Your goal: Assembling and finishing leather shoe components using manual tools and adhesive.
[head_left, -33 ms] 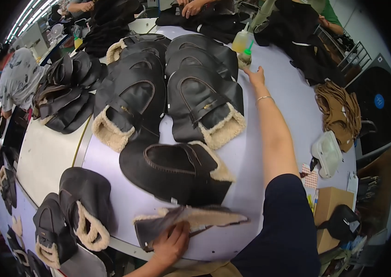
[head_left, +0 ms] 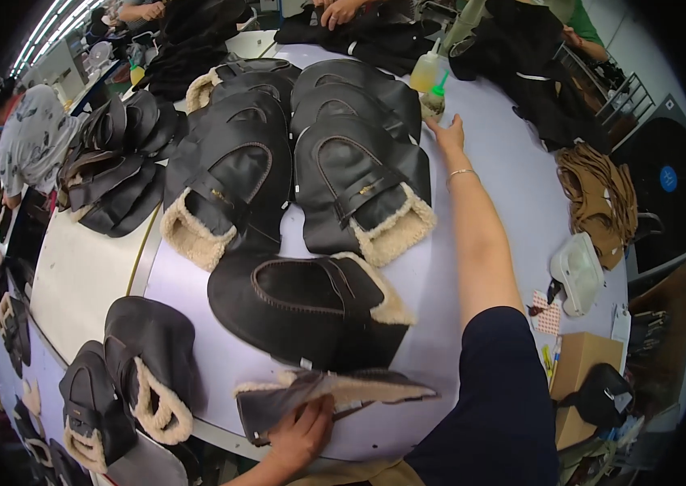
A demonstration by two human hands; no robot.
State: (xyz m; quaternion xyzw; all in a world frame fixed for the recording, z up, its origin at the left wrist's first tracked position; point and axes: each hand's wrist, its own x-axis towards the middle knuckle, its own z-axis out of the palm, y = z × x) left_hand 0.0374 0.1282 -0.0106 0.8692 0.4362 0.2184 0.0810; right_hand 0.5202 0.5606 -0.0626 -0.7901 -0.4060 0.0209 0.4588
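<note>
My left hand (head_left: 301, 428) is closed on the edge of a dark leather shoe upper (head_left: 270, 407) with cream fleece lining, held tilted at the near table edge. With its arm stretched far forward, my right hand (head_left: 447, 135) is at the base of a small squeeze bottle (head_left: 433, 102) with a green nozzle. Its fingers are spread at the bottle's near side; the bottle stands upright. Behind it is a squeeze bottle (head_left: 424, 71) of yellow liquid. A single black shoe upper (head_left: 302, 300) lies flat just beyond my left hand.
Overlapping black fleece-lined uppers (head_left: 359, 162) cover the middle of the table (head_left: 489, 194). More uppers (head_left: 149, 348) lie at left. Brown pieces (head_left: 598, 202), a white case (head_left: 576, 274) and a cardboard box (head_left: 590, 360) line the right side. Another person's hands (head_left: 336, 13) work at the far side.
</note>
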